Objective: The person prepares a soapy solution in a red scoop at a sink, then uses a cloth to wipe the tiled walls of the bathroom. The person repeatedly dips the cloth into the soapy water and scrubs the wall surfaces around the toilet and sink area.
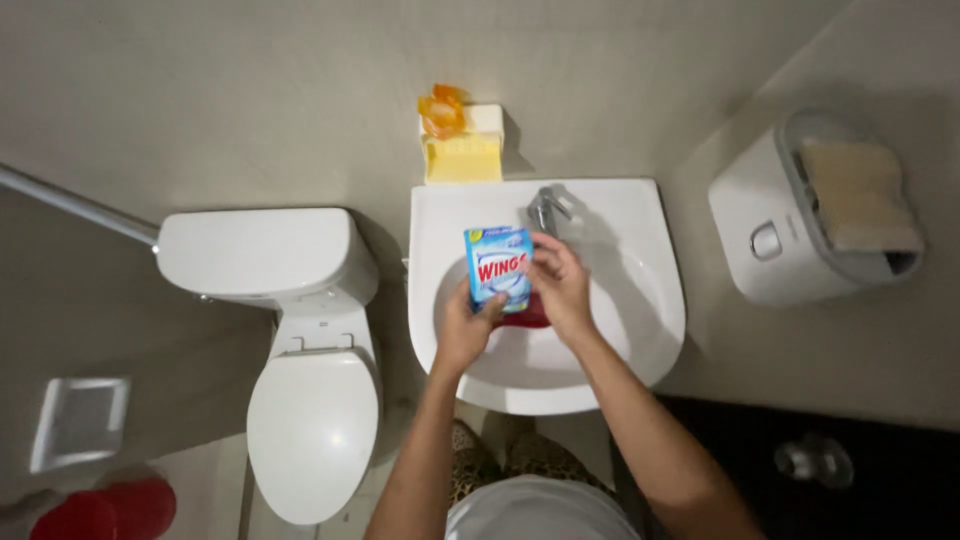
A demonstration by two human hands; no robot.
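Head camera looks straight down at a small bathroom. A person stands at a white sink (640, 330) and holds a blue packet (498, 266) over the bowl. The left hand (463, 328) wraps around the bottom of the packet and holds it up. The right hand (558, 285) is at the packet's right edge, near the top, with its fingers curled on it. Both hands are closed on the packet. Just under the packet, inside the bowl, sits something red (527, 315); most of it is hidden, so its kind cannot be told. A silver tap (546, 208) stands at the back of the sink, just past the right hand.

It looks like the person is getting the packet open, or is about to tip it over the bowl. The right hand seems set to pinch the top edge while the left hand keeps the packet steady, right above the red thing.

A white toilet (310, 400) with its lid down stands to the left. A yellow sponge (462, 158) rests on a small shelf behind the sink. A white paper holder (765, 230) hangs on the wall to the right.
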